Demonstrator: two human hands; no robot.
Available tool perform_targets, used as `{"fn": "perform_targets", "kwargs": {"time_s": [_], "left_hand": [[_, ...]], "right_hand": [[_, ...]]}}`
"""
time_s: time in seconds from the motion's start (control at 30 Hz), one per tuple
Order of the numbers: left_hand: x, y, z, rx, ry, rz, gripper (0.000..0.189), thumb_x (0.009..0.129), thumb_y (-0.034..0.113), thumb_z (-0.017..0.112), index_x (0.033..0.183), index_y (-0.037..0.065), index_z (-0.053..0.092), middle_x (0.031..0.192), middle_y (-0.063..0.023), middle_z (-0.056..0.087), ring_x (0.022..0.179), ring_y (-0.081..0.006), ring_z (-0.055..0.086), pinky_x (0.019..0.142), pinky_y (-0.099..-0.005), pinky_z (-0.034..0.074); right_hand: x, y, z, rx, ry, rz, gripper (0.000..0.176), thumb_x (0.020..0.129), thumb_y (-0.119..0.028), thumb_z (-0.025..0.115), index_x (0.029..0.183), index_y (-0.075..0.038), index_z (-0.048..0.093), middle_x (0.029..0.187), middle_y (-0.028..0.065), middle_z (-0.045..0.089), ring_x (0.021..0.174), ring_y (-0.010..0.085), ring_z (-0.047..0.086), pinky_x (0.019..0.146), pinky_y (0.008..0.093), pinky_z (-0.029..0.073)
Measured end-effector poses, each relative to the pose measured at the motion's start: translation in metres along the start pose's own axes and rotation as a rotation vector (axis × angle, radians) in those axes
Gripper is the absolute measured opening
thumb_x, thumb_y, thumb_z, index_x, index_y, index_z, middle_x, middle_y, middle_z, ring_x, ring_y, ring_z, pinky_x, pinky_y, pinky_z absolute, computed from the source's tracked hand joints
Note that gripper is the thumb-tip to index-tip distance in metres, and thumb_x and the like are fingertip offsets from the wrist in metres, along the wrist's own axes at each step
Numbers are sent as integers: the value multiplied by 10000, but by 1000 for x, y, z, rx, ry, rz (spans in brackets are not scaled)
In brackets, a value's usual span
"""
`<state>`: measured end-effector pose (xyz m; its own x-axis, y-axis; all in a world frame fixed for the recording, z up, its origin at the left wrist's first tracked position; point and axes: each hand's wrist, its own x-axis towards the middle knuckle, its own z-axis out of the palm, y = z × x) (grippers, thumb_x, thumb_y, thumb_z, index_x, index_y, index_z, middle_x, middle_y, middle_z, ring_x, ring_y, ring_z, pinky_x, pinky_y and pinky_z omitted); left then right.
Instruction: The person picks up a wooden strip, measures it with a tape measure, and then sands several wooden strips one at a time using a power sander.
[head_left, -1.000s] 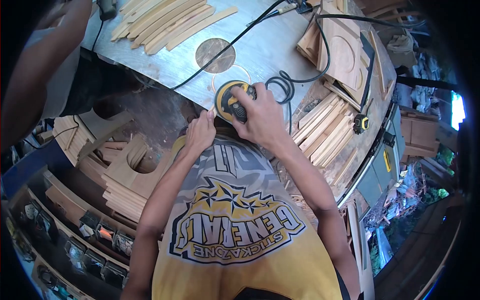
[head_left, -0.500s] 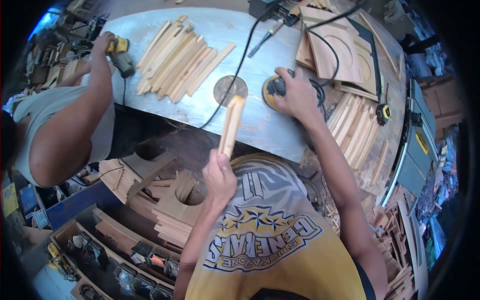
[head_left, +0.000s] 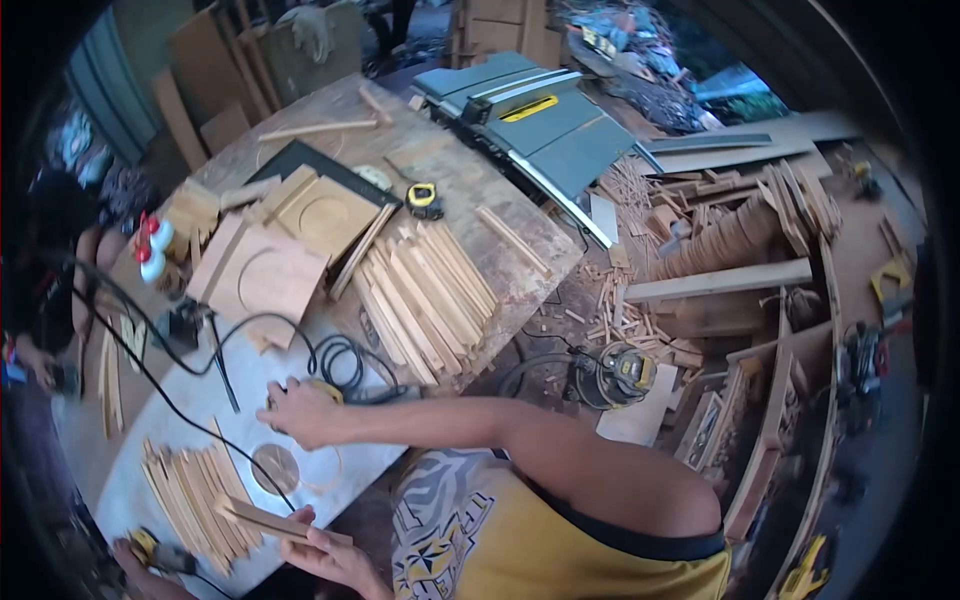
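Note:
My left hand [head_left: 335, 558] grips a pale wooden strip [head_left: 262, 517] by one end, holding it over the table's near edge. The strip's far end overlaps a row of similar wooden strips [head_left: 195, 490] on the metal-topped table [head_left: 130, 515]. My right hand [head_left: 302, 412] is wrapped over a yellow and black sander [head_left: 328, 391], most of which lies hidden under the palm. Beside it, a dark round disc [head_left: 275, 468] is set in the metal surface, with a black cord crossing it.
Another person's hand rests by a second yellow sander [head_left: 145, 545]. A stack of strips [head_left: 430, 295], boards with circles [head_left: 262, 265] and a tape measure [head_left: 423, 200] lie beyond. A table saw [head_left: 530, 120] stands farther back. A yellow power tool [head_left: 625, 370] sits at right among wood scraps.
The view has swung to the right, showing more of the saw and wood scraps. My left hand still holds the strip, now lying more level; my right hand stays on the sander.

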<state>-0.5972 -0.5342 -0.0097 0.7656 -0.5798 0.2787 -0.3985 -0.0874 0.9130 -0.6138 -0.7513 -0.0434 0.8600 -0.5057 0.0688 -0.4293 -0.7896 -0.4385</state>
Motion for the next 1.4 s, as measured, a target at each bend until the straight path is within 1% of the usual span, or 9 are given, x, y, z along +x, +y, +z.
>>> {"fn": "perform_targets", "kwargs": {"time_s": [0.53, 0.67, 0.8, 0.9, 1.03, 1.1, 1.17, 1.23, 1.4], "left_hand": [[95, 48, 21, -23, -107, 82, 278, 885, 108, 624, 1125, -17, 562, 886, -41, 555, 831, -121, 526, 751, -266, 432], [110, 118, 77, -252, -751, 41, 294, 854, 63, 557, 1120, -45, 626, 979, -85, 642, 895, -150, 592, 775, -293, 481], [96, 239, 142, -163, -1182, 240, 316, 965, 286, 612, 1093, -3, 621, 771, -203, 617, 691, -214, 607, 643, -373, 477], [90, 239, 140, -349, -1064, 397, 303, 965, 297, 595, 1040, 5, 632, 773, -223, 634, 678, -395, 640, 613, -445, 496], [112, 158, 120, -187, -477, 330, 237, 909, 212, 702, 1021, 11, 643, 840, -85, 620, 649, -199, 588, 602, -317, 481], [138, 119, 90, -219, -425, 7, 217, 894, 132, 721, 1015, -19, 622, 884, -67, 632, 737, -114, 611, 647, -266, 499], [155, 100, 50, -306, -271, -66, 217, 904, 114, 708, 1029, -30, 604, 901, -68, 638, 770, -108, 621, 669, -254, 511], [169, 93, 10, -494, -134, -76, 227, 929, 75, 673, 1067, -55, 549, 914, -88, 655, 838, -122, 655, 730, -252, 545], [170, 87, -55, -624, 181, -79, 196, 912, 9, 655, 1052, -71, 544, 912, -133, 674, 772, -172, 686, 731, -285, 585]], "right_hand": [[-22, -4, -4, -7, 30, 180, 708, 609, -102, 820, 1259, -139, 541, 1152, 219, 547, 1012, 411, 602, 762, 441, 542], [-19, 28, 43, 821, 393, -155, 555, 773, -154, 716, 1294, -150, 527, 1185, 191, 545, 1046, 360, 607, 815, 439, 530], [-14, -6, 12, -21, 55, 142, 511, 757, -129, 701, 1247, -151, 556, 1120, 189, 545, 978, 393, 602, 746, 498, 536], [-15, -9, 3, -26, -38, 101, 535, 811, -77, 620, 1334, -133, 523, 1200, 209, 544, 1059, 412, 585, 807, 501, 528], [-12, -14, -3, -146, -45, 72, 548, 760, -177, 737, 1263, -112, 528, 1134, 178, 536, 971, 353, 610, 769, 441, 544], [-11, -22, -9, 1161, 649, 53, 516, 811, -210, 725, 1249, -40, 511, 1121, 142, 541, 989, 282, 613, 820, 395, 532], [-6, -34, -20, 1294, 398, -110, 431, 874, -207, 676, 1210, 15, 523, 1120, 102, 562, 1002, 227, 613, 858, 373, 515], [-1, -7, 9, 109, 109, 69, 424, 770, -236, 686, 1171, -107, 635, 1001, 218, 657, 917, 365, 638, 776, 461, 525], [1, -8, -2, -71, 5, 106, 578, 700, -311, 756, 1238, -196, 579, 1164, 185, 540, 969, 385, 588, 773, 479, 531]]}}
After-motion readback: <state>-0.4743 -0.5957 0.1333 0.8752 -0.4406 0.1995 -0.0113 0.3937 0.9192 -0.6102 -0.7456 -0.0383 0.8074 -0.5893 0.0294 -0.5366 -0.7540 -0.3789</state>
